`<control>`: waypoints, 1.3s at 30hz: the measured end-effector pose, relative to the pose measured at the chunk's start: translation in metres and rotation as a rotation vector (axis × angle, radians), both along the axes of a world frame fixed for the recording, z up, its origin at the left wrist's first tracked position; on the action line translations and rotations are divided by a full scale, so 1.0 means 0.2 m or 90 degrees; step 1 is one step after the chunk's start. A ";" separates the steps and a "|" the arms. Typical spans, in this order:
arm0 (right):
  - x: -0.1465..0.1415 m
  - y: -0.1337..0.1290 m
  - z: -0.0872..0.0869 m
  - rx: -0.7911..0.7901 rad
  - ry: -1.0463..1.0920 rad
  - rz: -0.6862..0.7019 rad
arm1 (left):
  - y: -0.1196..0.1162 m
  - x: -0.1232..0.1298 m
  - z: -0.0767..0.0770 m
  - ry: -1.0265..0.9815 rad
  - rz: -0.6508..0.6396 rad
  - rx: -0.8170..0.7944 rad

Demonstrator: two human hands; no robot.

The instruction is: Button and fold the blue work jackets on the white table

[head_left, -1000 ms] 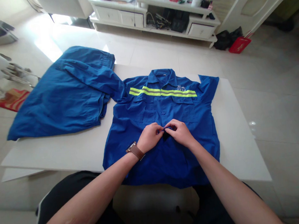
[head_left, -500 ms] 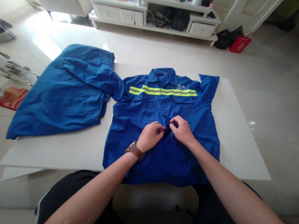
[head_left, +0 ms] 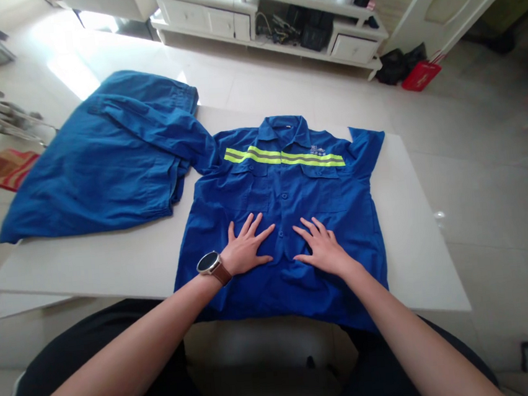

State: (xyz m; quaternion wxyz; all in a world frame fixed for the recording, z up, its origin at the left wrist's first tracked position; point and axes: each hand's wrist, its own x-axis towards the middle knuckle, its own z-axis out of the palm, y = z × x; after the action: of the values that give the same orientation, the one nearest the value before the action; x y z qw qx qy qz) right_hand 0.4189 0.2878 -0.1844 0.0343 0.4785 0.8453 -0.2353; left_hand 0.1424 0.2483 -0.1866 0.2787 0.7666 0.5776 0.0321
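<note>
A blue work jacket with a yellow-and-grey reflective band lies front up, its collar at the far side and its lower edge at the near table edge. On the jacket's lower left front rests my left hand, fingers spread and holding nothing. My right hand lies on the lower right front, also with fingers apart and nothing held. Between the hands runs the button placket, with a button showing. A watch with a brown strap is on my left wrist.
More blue clothing is heaped on the left of the white table. Beyond the table stands a white cabinet with clutter. A red box and black bags sit on the floor at the back right.
Both hands have let go of the pinched placket fabric, opened, moved slightly apart and now lie flat on the jacket. The view has shifted slightly.
</note>
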 end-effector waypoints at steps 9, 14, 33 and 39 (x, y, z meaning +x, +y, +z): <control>0.13 -0.15 0.05 0.103 0.045 0.003 | -0.10 -0.11 -0.02 -0.011 -0.074 0.009; 0.00 -0.39 0.14 0.127 0.131 0.191 | -0.12 -0.18 -0.03 0.015 -0.074 0.009; -0.25 -0.56 0.08 0.025 -0.008 0.388 | -0.13 -0.16 -0.03 0.000 -0.061 0.066; -0.27 -0.59 0.14 0.006 0.114 0.479 | -0.14 -0.17 0.00 0.012 -0.043 0.068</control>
State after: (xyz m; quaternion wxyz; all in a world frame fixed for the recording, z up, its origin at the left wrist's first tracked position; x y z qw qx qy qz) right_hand 0.3650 0.1706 -0.1568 0.0419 0.1127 0.9625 -0.2433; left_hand 0.1080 0.2208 -0.1867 0.2331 0.7995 0.5516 0.0462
